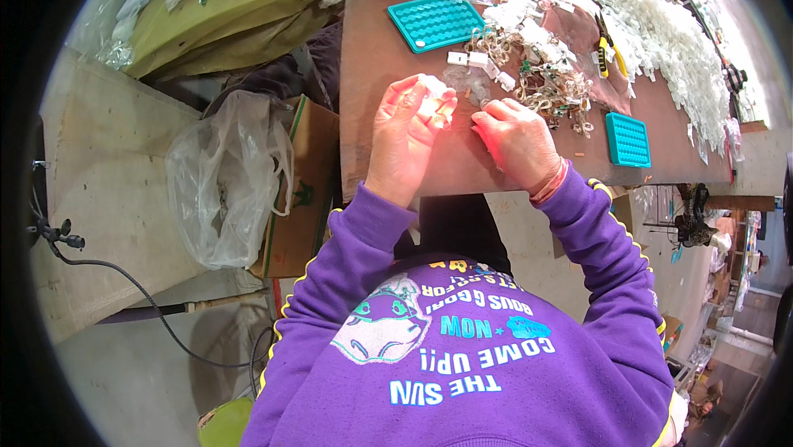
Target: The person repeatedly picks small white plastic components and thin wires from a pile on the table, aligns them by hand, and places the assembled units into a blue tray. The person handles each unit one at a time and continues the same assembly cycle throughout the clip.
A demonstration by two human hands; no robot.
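Note:
My left hand (406, 135) is raised over the near edge of the brown table, its fingers curled in. A small pale thing shows at its fingertips, too glared by bright light to name. To its right, my right hand (524, 143) is closed in a pinch, knuckles up; what its fingers hold, if anything, is hidden. Just beyond the hands lie small clear plastic bags (467, 82) and several white tags (477, 60). Past my right hand is a tangled heap of beige and green corded loops (555, 93), some with white tags.
A teal ridged tray (436, 22) lies at the far left of the table (368, 59), a smaller teal tray (628, 140) at the right. Yellow-and-black pliers (610, 50) rest on a pinkish cloth (572, 34). Clear packets (661, 59) cover the back. A plastic bag (227, 174) hangs by a cardboard box (304, 191).

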